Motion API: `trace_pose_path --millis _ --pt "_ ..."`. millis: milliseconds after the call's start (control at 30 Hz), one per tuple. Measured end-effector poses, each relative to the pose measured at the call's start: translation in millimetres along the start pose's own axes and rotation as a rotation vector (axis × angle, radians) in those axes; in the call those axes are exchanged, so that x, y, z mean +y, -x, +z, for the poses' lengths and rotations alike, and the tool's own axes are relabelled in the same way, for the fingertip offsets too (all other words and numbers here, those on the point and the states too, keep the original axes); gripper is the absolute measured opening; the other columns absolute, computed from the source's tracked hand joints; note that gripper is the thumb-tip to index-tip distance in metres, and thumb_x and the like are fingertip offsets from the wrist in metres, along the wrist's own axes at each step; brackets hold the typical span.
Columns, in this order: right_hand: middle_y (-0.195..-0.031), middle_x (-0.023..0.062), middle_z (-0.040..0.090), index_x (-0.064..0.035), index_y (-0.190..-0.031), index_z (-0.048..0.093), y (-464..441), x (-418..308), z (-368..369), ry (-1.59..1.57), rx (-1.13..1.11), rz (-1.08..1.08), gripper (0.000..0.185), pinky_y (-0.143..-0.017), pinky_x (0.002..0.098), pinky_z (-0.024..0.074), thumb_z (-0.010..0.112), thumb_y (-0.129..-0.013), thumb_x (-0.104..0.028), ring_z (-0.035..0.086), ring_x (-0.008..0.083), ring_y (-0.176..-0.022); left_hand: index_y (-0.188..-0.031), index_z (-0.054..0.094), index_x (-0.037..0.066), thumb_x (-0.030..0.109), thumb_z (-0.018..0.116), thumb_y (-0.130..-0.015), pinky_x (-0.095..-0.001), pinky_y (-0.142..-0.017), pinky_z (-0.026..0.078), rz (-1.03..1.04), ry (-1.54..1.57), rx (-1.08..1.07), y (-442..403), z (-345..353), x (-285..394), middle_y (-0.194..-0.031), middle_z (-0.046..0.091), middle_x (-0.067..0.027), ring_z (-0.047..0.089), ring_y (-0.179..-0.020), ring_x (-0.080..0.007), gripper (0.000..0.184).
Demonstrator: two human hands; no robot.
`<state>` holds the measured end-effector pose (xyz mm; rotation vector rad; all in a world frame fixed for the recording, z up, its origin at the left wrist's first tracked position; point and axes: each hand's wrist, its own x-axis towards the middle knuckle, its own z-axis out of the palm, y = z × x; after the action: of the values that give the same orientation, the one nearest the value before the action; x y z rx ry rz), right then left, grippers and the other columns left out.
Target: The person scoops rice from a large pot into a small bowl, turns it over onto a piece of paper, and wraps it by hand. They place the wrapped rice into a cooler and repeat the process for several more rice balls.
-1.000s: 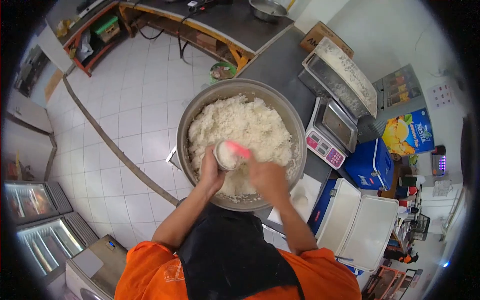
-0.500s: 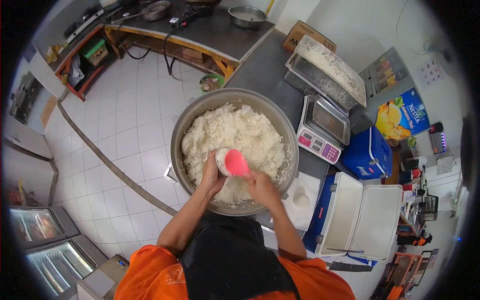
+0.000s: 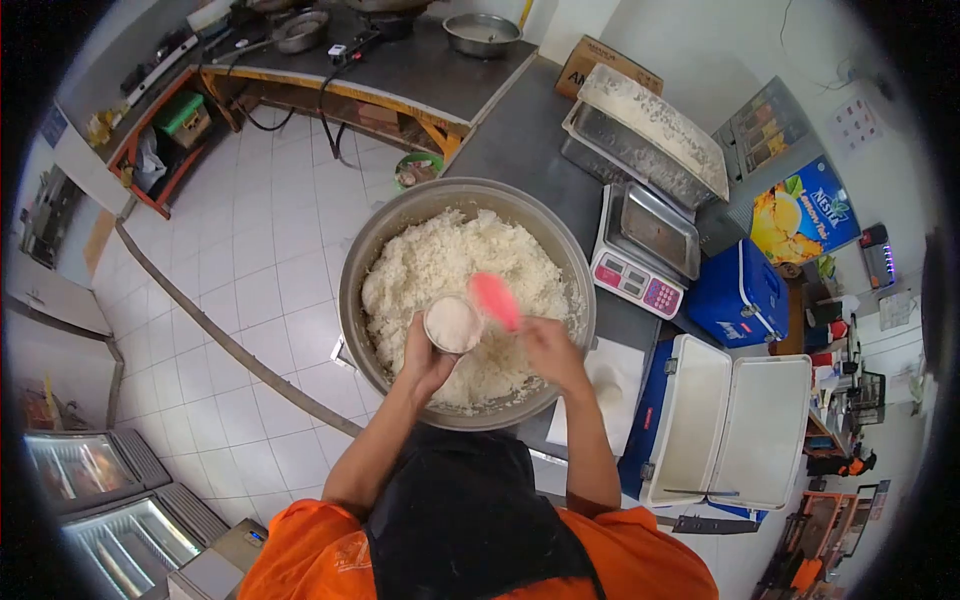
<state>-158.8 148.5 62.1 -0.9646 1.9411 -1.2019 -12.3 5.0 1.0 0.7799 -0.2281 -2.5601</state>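
Observation:
A large round metal pot [image 3: 362, 262] full of cooked white rice [image 3: 460, 250] stands in front of me. My left hand [image 3: 425, 362] is wrapped round a small cup [image 3: 452, 323] above the near part of the rice; its top faces up, filled with something white that looks like rice. In my right hand [image 3: 552, 352] is the handle of a pink rice paddle [image 3: 495, 299]. The paddle's blade is slightly blurred and lies just right of the cup, over the rice. Whether blade and cup touch, I cannot tell.
Right of the pot stand a digital scale [image 3: 635, 280] with a metal tray and a rice-crusted rectangular pan [image 3: 650, 130]. Nearer are a white sheet [image 3: 590, 440], an open cooler box [image 3: 690, 420] and a blue cooler [image 3: 738, 295]. A dark counter [image 3: 430, 80] runs along the back.
The paddle has moved right, off the cup's top, and its blade has turned. The cup's filled top now shows fully. My right hand has shifted right.

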Motion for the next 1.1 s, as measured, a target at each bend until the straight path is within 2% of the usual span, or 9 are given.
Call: trace_pose_path --millis 33,167,267,333,600,667,800,967,1100 --pt "-0.051 -0.0003 0.040 -0.0033 -0.100 0.063 1.9 0.7 -5.3 -0.393 0.012 0.341 0.034 -0.040 0.0274 0.0306 0.049 -0.103 -0.034 0.039 0.0124 -0.040 -0.123 0.058 0.007 0.034 0.034 -0.101 -0.0423 -0.095 0.052 0.007 -0.004 -0.001 0.0 -0.1 2.8 -0.120 0.064 -0.0082 0.062 -0.111 -0.0242 0.042" --pt "-0.056 -0.0105 0.024 -0.0073 -0.107 0.059 14.9 10.1 26.2 -0.830 0.015 0.619 0.035 -0.037 0.0206 0.0157 0.047 -0.104 -0.040 0.025 0.0003 -0.042 -0.124 0.058 0.008 0.033 0.031 -0.101 -0.0408 -0.099 0.050 0.061 0.070 0.018 -12.8 -8.0 -7.2 -0.121 0.064 -0.0078 0.061 -0.114 -0.0232 0.043" --pt "-0.054 -0.0076 0.033 -0.0057 -0.101 0.064 16.2 17.3 45.5 -0.507 -0.030 0.501 0.034 -0.040 0.0241 0.0247 0.049 -0.104 -0.036 0.032 0.0034 -0.044 -0.122 0.058 0.008 0.034 0.031 -0.101 -0.0400 -0.095 0.050 0.125 -0.157 -0.036 -25.4 -24.1 -17.3 -0.117 0.064 -0.0069 0.061 -0.109 -0.0225 0.042" --pt "-0.055 -0.0042 0.041 -0.0043 -0.095 0.069 7.4 40.0 45.1 0.102 -0.027 -0.030 0.035 -0.046 0.0274 0.0307 0.049 -0.104 -0.032 0.038 0.0057 -0.050 -0.121 0.058 0.009 0.034 0.033 -0.102 -0.0403 -0.091 0.051 0.069 -0.297 -0.016 -20.0 -16.6 -11.3 -0.114 0.064 -0.0064 0.060 -0.106 -0.0213 0.040" --pt "-0.057 0.0044 0.051 0.0003 -0.093 0.070 23.6 13.0 28.7 0.137 0.002 0.036 0.031 -0.053 0.0320 0.0385 0.053 -0.101 -0.025 0.045 0.0120 -0.055 -0.121 0.055 0.004 0.029 0.036 -0.103 -0.0401 -0.086 0.058 -0.036 -0.100 -0.045 -15.9 -9.3 2.4 -0.115 0.062 -0.0102 0.063 -0.107 -0.0244 0.036" --pt "-0.079 0.0235 0.067 0.0003 -0.100 0.069 22.1 2.1 26.5 0.238 0.007 0.070 0.033 -0.073 0.0426 0.0505 0.050 -0.101 -0.027 0.068 0.0371 -0.077 -0.123 0.056 0.006 0.034 0.031 -0.103 -0.0488 -0.084 0.056 -0.066 -0.171 0.036 -16.8 -11.6 3.7 -0.120 0.062 -0.0109 0.063 -0.107 -0.0271 0.042" --pt "-0.080 0.0246 0.066 0.0000 -0.101 0.068 18.8 -29.3 25.2 0.257 0.029 0.049 0.030 -0.073 0.0459 0.0504 0.051 -0.099 -0.025 0.066 0.0424 -0.080 -0.122 0.056 0.005 0.032 0.031 -0.103 -0.0492 -0.086 0.056 -0.093 -0.118 -0.060 -25.2 -25.0 9.0 -0.119 0.062 -0.0116 0.063 -0.106 -0.0274 0.042" --pt "-0.085 0.0267 0.065 -0.0013 -0.100 0.068 16.8 -28.1 37.5 0.535 -0.133 0.000 0.028 -0.075 0.0523 0.0475 0.052 -0.097 -0.024 0.064 0.0449 -0.087 -0.122 0.056 0.005 0.030 0.031 -0.103 -0.0482 -0.089 0.056 -0.193 -0.297 0.038 4.4 -13.0 23.2 -0.117 0.064 -0.0118 0.064 -0.107 -0.0265 0.040" --pt "-0.088 0.0265 0.066 -0.0021 -0.100 0.068 4.1 -38.8 30.5 0.350 -0.171 0.011 0.029 -0.077 0.0521 0.0478 0.051 -0.098 -0.025 0.063 0.0452 -0.089 -0.124 0.055 0.005 0.031 0.031 -0.103 -0.0483 -0.091 0.056 -0.152 -0.311 0.014 17.4 -14.8 33.0 -0.119 0.063 -0.0119 0.064 -0.109 -0.0266 0.041"
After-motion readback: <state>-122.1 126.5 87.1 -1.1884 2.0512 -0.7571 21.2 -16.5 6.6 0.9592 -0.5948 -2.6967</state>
